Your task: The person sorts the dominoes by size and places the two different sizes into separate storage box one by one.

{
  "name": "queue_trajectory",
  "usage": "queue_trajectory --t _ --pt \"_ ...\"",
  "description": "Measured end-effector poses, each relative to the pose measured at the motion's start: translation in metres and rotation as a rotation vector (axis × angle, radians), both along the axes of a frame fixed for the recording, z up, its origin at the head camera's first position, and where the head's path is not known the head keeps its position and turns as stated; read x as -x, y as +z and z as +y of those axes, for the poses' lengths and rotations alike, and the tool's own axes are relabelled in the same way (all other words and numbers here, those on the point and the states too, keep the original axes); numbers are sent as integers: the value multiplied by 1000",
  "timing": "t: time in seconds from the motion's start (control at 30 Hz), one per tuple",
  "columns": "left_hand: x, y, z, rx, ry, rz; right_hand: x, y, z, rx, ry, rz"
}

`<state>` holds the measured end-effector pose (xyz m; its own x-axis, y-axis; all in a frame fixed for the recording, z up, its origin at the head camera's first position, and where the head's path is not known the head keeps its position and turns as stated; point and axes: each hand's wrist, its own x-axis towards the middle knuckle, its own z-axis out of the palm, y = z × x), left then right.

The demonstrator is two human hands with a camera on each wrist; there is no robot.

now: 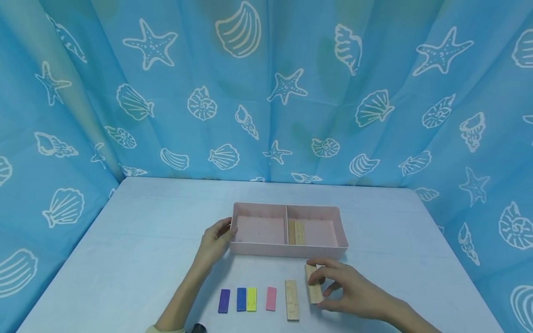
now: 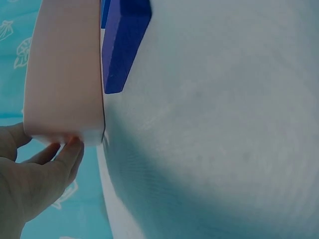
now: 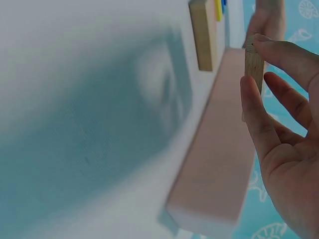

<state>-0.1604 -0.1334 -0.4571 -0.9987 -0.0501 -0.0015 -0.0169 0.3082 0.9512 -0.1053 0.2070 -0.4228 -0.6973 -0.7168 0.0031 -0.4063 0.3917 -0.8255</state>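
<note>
A pink two-compartment box [image 1: 287, 250] sits on the white table. My left hand [image 1: 214, 243] grips its left end, thumb at the rim and fingers against the outer wall, as the left wrist view also shows. Between thumb and fingertips, my right hand [image 1: 351, 289] pinches a long wooden block [image 1: 314, 289]; the right wrist view has this block [image 3: 254, 67] raised off the table. Another wooden block [image 1: 292, 300] lies just left of it. Two wooden blocks [image 1: 296, 232] lie side by side along the divider in the right compartment.
Left of the loose wooden block lie a pink block [image 1: 271, 299], a yellow block [image 1: 251, 299], a blue block [image 1: 241, 299] and a purple block [image 1: 224, 301]. Behind the table [image 1: 166, 208] hangs a blue curtain [image 1: 250, 92] with shells and starfish.
</note>
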Motion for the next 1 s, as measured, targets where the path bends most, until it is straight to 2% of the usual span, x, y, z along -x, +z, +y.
queue_trajectory --t 0.3,0.57,1.0 --pt "-1 1 0 7 0 -1 10 18 12 -51 -65 44" --pt "-1 1 -1 3 0 5 22 27 16 -36 -55 96" --pt "0 0 0 20 3 3 50 43 28 -88 -143 181"
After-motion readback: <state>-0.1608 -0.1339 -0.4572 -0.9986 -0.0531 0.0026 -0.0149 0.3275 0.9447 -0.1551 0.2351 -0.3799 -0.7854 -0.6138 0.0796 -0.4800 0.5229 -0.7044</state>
